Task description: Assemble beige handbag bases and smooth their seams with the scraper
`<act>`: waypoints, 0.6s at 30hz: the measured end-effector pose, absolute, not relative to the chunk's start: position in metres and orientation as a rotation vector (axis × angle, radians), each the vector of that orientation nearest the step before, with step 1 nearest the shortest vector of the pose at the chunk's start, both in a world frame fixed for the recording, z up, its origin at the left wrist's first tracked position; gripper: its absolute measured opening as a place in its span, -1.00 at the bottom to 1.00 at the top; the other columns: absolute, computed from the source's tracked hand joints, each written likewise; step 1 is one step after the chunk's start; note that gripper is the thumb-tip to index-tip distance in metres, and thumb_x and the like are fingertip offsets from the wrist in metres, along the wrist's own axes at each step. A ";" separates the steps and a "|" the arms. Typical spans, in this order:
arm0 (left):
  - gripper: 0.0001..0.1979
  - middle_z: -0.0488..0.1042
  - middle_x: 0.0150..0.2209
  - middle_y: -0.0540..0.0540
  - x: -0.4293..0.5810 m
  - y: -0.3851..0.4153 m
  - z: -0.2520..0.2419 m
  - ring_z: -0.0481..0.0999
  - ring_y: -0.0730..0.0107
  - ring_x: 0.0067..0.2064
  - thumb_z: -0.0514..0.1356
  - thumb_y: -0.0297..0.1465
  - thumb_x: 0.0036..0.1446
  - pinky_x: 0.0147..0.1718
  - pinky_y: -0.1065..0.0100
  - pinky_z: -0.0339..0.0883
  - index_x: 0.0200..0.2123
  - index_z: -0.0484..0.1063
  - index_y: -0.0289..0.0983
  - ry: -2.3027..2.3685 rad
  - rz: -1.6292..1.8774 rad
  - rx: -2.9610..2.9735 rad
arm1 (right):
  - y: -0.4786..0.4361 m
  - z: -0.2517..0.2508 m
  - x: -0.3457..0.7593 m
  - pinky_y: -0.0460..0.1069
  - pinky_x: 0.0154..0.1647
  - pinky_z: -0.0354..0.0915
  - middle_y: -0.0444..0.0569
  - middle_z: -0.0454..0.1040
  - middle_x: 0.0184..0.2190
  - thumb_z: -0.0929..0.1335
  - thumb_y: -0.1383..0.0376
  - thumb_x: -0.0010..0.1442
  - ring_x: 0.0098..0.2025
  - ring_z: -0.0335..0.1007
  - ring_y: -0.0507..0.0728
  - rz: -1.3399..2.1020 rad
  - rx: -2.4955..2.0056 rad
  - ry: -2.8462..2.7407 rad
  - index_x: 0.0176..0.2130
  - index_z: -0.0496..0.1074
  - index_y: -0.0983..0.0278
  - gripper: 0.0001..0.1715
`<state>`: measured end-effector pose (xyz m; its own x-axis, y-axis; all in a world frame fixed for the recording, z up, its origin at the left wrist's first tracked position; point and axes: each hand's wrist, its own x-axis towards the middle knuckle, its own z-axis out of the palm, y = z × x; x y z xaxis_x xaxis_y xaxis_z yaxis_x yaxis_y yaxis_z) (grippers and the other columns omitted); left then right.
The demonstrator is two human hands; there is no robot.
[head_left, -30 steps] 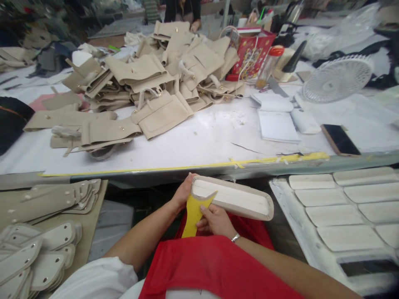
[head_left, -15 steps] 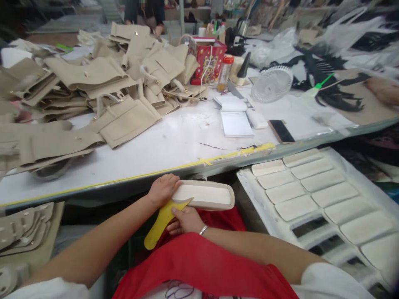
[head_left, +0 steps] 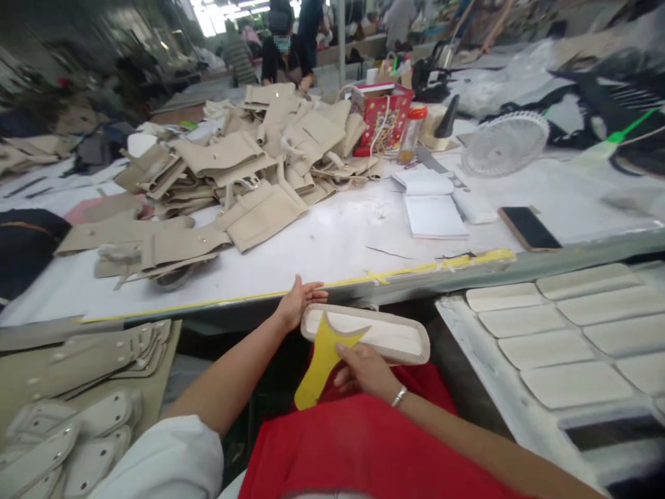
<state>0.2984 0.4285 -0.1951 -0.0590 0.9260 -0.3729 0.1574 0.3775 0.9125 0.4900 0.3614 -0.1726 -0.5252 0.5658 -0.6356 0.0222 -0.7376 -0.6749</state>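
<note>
A beige bag body (head_left: 400, 331) is in front of me near the table edge, its long rounded base with a pale inset panel turned up. At its left end, my left hand (head_left: 302, 303) is open, fingers stretched toward the table and the thumb raised. My right hand (head_left: 366, 371) pinches a flat yellow scraper (head_left: 325, 357) between thumb and fingers. The scraper has a concave two-pointed end that overlaps the base in view; whether it touches the panel I cannot tell. Part of the bag below the base is hidden by my right hand.
Beige bags (head_left: 270, 208) lie heaped on the white table (head_left: 332, 235). Further right are a notepad (head_left: 435, 215), a phone (head_left: 530, 227) and a round fan (head_left: 503, 144). Pale panels (head_left: 576, 374) lie in rows on a rack at right; strap pieces (head_left: 98, 443) lie at left. A person (head_left: 283, 59) stands behind.
My left hand has let go of the bag's left end and its fingers have spread. The scraper has turned more upright over the base. The view has swung left and up.
</note>
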 end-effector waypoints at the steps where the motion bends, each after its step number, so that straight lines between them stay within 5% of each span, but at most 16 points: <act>1: -0.30 0.47 -0.13 -0.23 0.290 0.421 -0.199 0.46 0.23 -0.13 -0.36 0.00 0.21 -0.17 0.25 0.30 -0.09 0.39 -0.32 1.402 0.947 0.814 | 0.362 -0.171 0.499 -0.18 -0.70 0.21 -0.10 0.40 -0.70 0.32 0.05 0.10 -0.70 0.28 -0.02 2.252 -1.275 -0.928 -0.38 0.34 0.35 -0.62; 7: -0.52 0.36 0.06 -0.17 0.276 0.372 -0.223 0.32 0.17 0.08 0.19 -0.17 0.07 -0.03 0.27 0.21 0.03 0.36 -0.27 1.074 1.071 0.544 | 0.378 -0.157 0.547 -0.11 -0.59 0.29 -0.08 0.48 -0.45 0.41 0.13 -0.02 -0.54 0.33 0.03 1.840 -1.225 -0.633 -0.36 0.36 0.27 -0.71; 14: -0.42 0.35 0.08 -0.18 0.274 0.370 -0.223 0.35 0.11 0.05 0.22 -0.17 0.03 -0.03 0.20 0.25 0.11 0.27 -0.24 1.154 0.968 0.653 | 0.409 -0.148 0.559 -0.03 -0.46 0.40 -0.07 0.48 -0.35 0.33 0.22 0.05 -0.43 0.43 0.08 1.731 -1.322 -0.542 -0.20 0.37 0.24 -0.73; 18: -0.47 0.37 0.06 -0.13 0.272 0.374 -0.212 0.29 0.14 0.10 0.20 -0.16 0.04 0.11 0.18 0.09 0.05 0.35 -0.27 1.312 0.942 0.976 | 0.428 -0.138 0.551 0.01 -0.43 0.40 -0.05 0.49 -0.33 0.36 0.24 -0.02 -0.41 0.47 0.13 1.725 -1.281 -0.617 -0.15 0.33 0.25 -0.62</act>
